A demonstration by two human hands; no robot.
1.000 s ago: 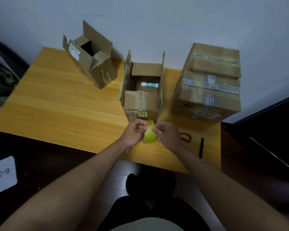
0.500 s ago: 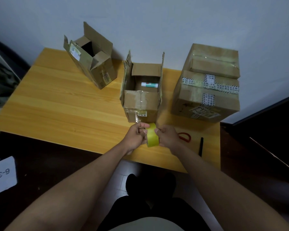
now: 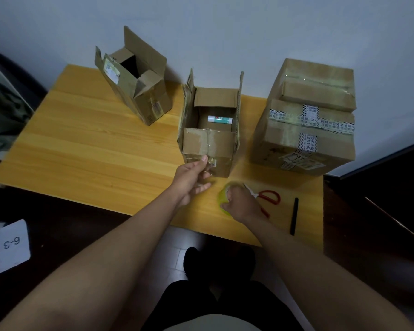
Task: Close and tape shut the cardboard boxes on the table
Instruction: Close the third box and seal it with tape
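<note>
Middle box [image 3: 209, 137] upright on table [image 3: 81, 144], mouth up, flaps raised, long axis running away from viewer, left hand [image 3: 191, 177] at its near face, fingers pinching clear tape end, right hand [image 3: 240, 203] gripping yellow tape roll [image 3: 224, 199] near table's front edge, roll on edge, scissors [image 3: 268, 198] just beside.

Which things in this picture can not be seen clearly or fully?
All in the head view:
- Tape roll: blurred, partly covered by the right hand.
- Clear tape strip at the left hand: too faint to trace.
- Scissors: blades hidden behind the right hand.
- Left box: inside is dark.
- Middle box: only one tube shows; near flap hides the rest.
- Right box: label print too small.
</note>
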